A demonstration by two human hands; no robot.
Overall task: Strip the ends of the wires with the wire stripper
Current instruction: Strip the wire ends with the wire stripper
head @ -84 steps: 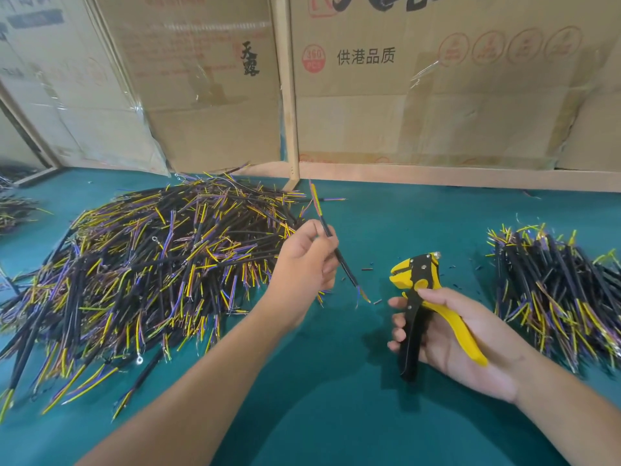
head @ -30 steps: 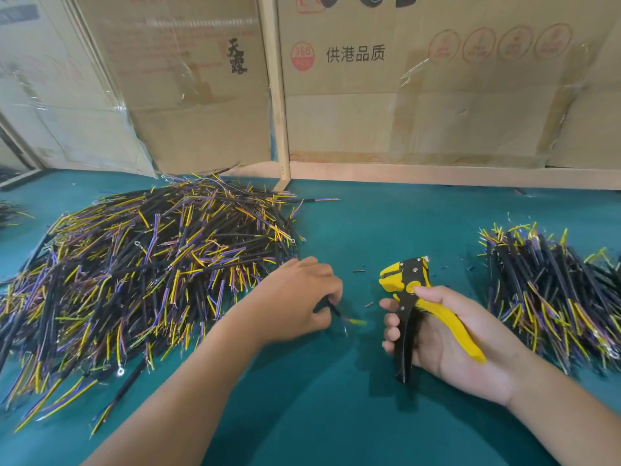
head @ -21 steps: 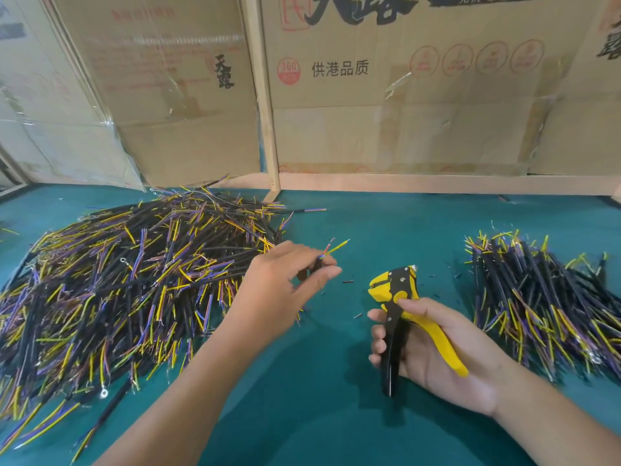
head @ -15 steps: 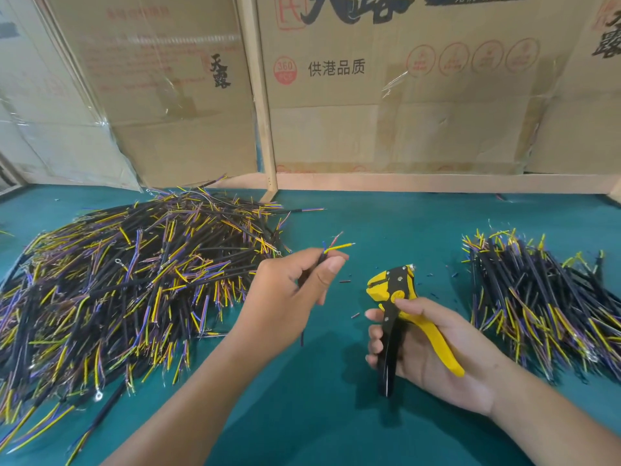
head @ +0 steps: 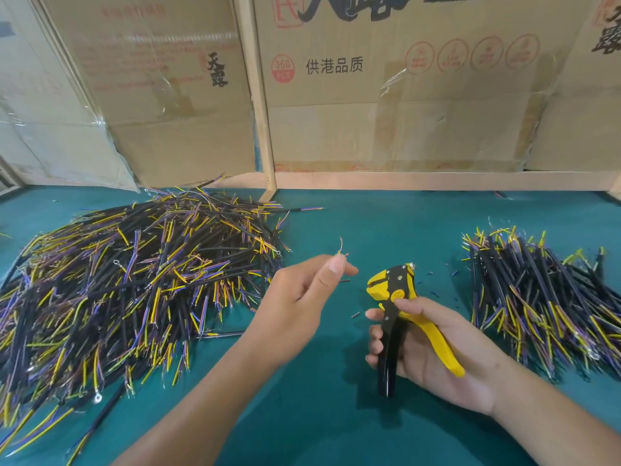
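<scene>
Wire [head: 340, 247]: only its frayed tip shows now; earlier I saw more.
Left hand [head: 302, 304]: pinching it.
Right hand [head: 433, 351]: gripping my yellow-black stripper [head: 396, 297], handles apart.

clear: mat [head: 386, 230] between 2 piles | blocked: left pile [head: 134, 280], right pile [head: 537, 297]

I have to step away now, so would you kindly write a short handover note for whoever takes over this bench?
Left hand: raised over the green table, pinching one wire whose tip pokes up past the fingertips.
Right hand: gripping the wire stripper, head pointing away, not on the wire.
Big wire pile lies left; smaller wire pile lies right.
Done: bits of cut insulation lie near the stripper.
Left: strip the held wire, then work through the left pile, probably.
</scene>
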